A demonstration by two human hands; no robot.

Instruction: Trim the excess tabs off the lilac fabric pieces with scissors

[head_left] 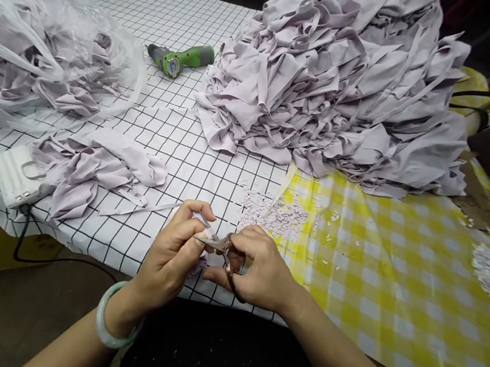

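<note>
My left hand (172, 252), with a pale green bangle at the wrist, pinches a small piece of lilac fabric (203, 234) near the table's front edge. My right hand (255, 268) grips small metal scissors (222, 247), whose blades meet the fabric between the two hands. Tiny lilac clippings (277, 213) lie scattered on the table just beyond my fingers.
A big heap of lilac fabric pieces (343, 81) fills the back right. A smaller bunch (90, 169) lies at left beside a white box (13, 176) with a cable. A clear plastic bag of fabric (30, 47) sits far left. A green power tool (180, 60) lies behind.
</note>
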